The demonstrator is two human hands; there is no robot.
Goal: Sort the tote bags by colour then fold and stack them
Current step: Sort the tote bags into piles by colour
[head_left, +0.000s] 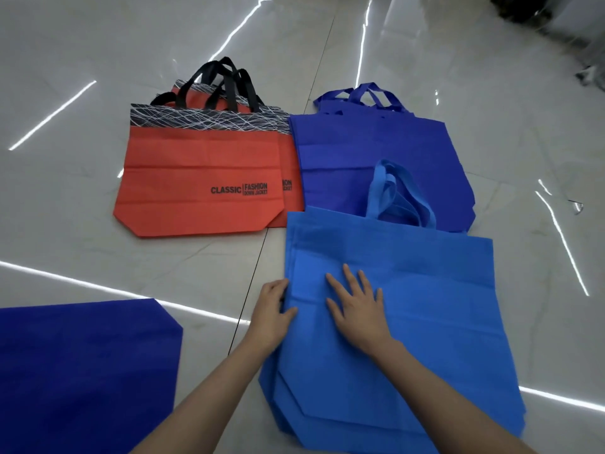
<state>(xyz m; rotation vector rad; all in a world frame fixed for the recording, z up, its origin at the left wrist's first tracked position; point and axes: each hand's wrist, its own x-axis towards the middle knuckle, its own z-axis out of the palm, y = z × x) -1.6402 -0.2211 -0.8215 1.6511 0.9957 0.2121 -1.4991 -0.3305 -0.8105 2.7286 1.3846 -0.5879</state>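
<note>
A pile of light blue tote bags (425, 322) lies flat on the floor in front of me, handles pointing away. My left hand (270, 317) grips the pile's left edge, thumb on top and fingers tucked beneath. My right hand (358, 306) rests flat on the top bag with fingers spread. Beyond lies a pile of royal blue tote bags (376, 152). To its left sit orange tote bags (203, 178) with black handles and a patterned band. A dark blue tote bag (82, 371) lies at the lower left.
Everything rests on a glossy pale tiled floor (98, 263) with bright light reflections. A dark object (523, 11) sits at the top right corner. A small shiny scrap (577, 206) lies at the right.
</note>
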